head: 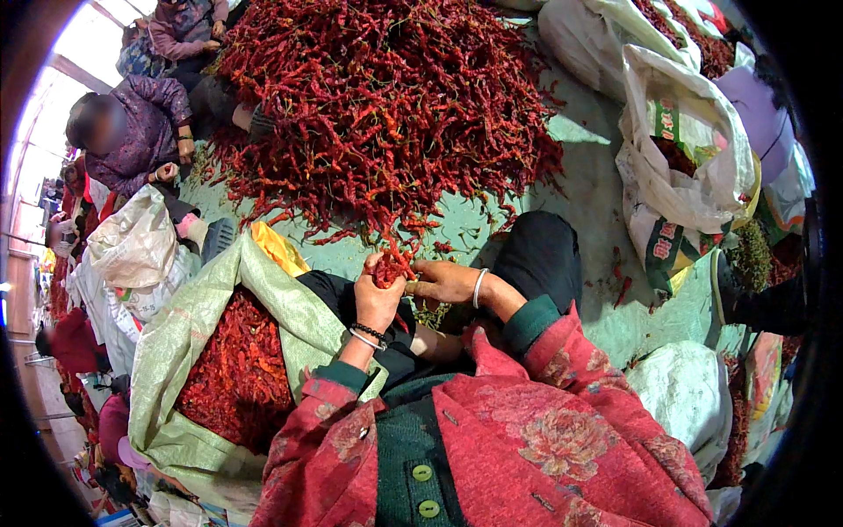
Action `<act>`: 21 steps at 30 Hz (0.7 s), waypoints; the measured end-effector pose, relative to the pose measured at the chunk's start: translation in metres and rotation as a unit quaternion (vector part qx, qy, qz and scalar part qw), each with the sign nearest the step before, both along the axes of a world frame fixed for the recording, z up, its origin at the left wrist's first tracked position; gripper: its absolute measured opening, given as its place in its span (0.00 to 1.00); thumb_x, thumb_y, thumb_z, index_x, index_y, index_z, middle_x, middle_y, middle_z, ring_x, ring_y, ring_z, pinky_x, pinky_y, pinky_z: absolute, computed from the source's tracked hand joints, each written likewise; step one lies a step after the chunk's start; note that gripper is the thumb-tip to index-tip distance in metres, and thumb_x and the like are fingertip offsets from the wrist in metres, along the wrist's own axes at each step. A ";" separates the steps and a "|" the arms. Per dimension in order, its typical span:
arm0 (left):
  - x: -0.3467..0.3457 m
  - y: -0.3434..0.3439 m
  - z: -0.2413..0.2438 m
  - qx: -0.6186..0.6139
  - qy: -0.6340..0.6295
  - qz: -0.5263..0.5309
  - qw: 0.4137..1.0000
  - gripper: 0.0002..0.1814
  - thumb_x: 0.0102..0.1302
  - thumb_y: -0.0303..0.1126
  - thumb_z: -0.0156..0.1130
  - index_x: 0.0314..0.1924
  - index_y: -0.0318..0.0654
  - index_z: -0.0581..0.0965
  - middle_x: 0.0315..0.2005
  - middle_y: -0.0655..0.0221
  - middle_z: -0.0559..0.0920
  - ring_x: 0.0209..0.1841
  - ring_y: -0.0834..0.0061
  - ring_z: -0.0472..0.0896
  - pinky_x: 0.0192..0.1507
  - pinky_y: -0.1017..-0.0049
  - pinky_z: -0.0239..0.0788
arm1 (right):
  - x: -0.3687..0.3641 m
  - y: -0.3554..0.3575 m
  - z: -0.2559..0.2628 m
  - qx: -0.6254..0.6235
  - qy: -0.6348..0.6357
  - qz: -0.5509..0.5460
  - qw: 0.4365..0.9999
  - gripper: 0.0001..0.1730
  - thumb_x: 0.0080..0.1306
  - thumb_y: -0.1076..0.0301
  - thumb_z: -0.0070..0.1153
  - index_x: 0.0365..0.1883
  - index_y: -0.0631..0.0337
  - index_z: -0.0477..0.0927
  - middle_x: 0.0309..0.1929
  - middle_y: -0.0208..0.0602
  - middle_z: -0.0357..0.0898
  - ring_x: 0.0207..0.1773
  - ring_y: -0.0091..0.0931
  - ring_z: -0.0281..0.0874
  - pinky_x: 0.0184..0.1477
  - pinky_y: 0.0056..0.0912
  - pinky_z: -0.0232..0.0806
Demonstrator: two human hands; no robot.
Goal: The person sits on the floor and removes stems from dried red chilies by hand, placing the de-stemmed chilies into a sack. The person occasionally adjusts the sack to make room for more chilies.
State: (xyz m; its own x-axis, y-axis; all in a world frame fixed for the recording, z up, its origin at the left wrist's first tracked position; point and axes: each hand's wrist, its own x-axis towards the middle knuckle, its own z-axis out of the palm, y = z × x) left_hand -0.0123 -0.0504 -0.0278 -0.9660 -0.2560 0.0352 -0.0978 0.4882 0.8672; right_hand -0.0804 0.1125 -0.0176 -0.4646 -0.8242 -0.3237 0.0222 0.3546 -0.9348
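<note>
My left hand is closed around a small bunch of dried red chillies, whose ends stick out above the fist. Close against it, my right hand has its fingers and thumb at the bunch's right side; whether they pinch a chilli or a stem is hidden. A large heap of dried red chillies with stems spreads on the floor just beyond both hands. Beneath my hands, between my legs, lie greenish stems. To my left stands an unsealed pale green woven sack filled with red chillies.
A person in a dark patterned top sits at the heap's left side, another person behind. White woven sacks stand at the left and right. A stuffed white sack is at my lower right. Loose chillies lie on the green floor sheet.
</note>
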 end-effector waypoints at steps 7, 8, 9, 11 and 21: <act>-0.002 0.006 0.019 -0.055 0.036 -0.088 0.994 0.32 0.50 0.20 0.59 0.58 0.47 0.70 0.36 0.65 0.80 0.38 0.68 0.79 0.45 0.73 0.69 | -0.003 0.003 -0.030 -0.020 0.180 0.013 0.983 0.17 0.67 0.57 0.43 0.36 0.66 0.70 0.28 0.53 0.75 0.32 0.49 0.74 0.35 0.48 0.65; -0.006 0.003 0.020 -0.099 0.051 -0.129 0.985 0.33 0.49 0.20 0.59 0.59 0.48 0.69 0.37 0.64 0.80 0.40 0.65 0.79 0.46 0.72 0.69 | -0.004 0.006 -0.034 -0.004 0.214 0.018 0.977 0.16 0.66 0.59 0.44 0.36 0.66 0.70 0.28 0.54 0.75 0.33 0.50 0.73 0.35 0.49 0.64; -0.007 0.000 0.022 -0.144 0.065 -0.168 0.973 0.34 0.49 0.20 0.59 0.59 0.50 0.69 0.38 0.64 0.80 0.41 0.63 0.79 0.46 0.70 0.69 | -0.003 0.005 -0.032 0.010 0.247 0.026 0.969 0.14 0.65 0.61 0.44 0.35 0.65 0.70 0.28 0.55 0.75 0.33 0.51 0.72 0.35 0.50 0.64; -0.009 0.001 0.024 -0.184 0.069 -0.202 0.960 0.34 0.48 0.20 0.59 0.58 0.52 0.71 0.39 0.64 0.79 0.43 0.59 0.77 0.47 0.67 0.68 | -0.004 0.007 -0.027 0.066 0.264 0.060 0.961 0.12 0.61 0.64 0.46 0.35 0.65 0.71 0.29 0.55 0.75 0.35 0.51 0.73 0.36 0.50 0.64; 0.018 -0.019 0.073 -0.192 0.130 -0.131 0.964 0.28 0.43 0.21 0.63 0.50 0.43 0.74 0.41 0.61 0.79 0.44 0.59 0.76 0.47 0.66 0.68 | -0.004 0.010 0.002 -0.064 0.084 0.007 0.994 0.14 0.66 0.65 0.48 0.48 0.59 0.74 0.30 0.40 0.78 0.35 0.28 0.77 0.40 0.32 0.69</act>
